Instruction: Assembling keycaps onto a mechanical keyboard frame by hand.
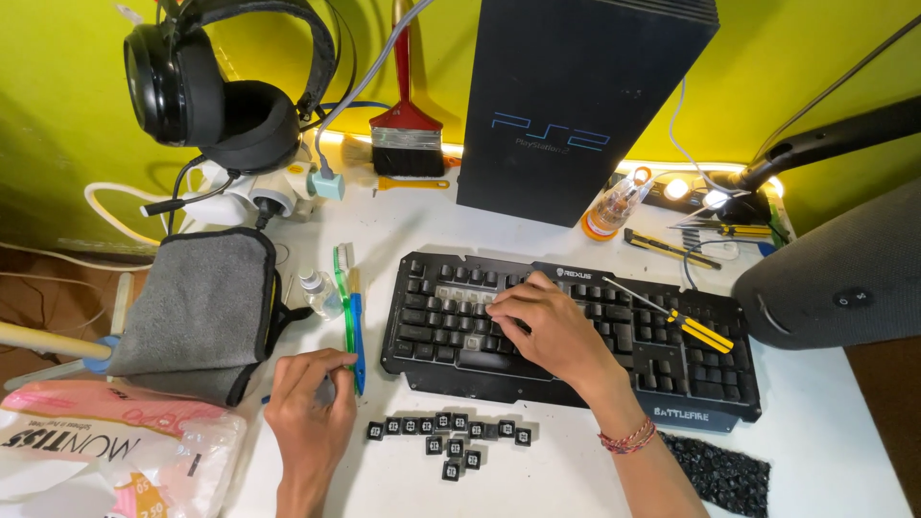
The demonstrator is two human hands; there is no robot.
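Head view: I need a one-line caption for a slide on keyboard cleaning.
Right hand on black keyboard, left hand by blue tool, pulled keycaps on white table.

- Two bare forearms come in from the bottom edge, no sleeves showing on either.
- Right hand: no rings, no glove; nails short and plain.
- Thread bracelet just behind the right hand at the wrist, thin red strands wound several times, some beads or knots.
- Left hand: bare, no watch, no band behind it.
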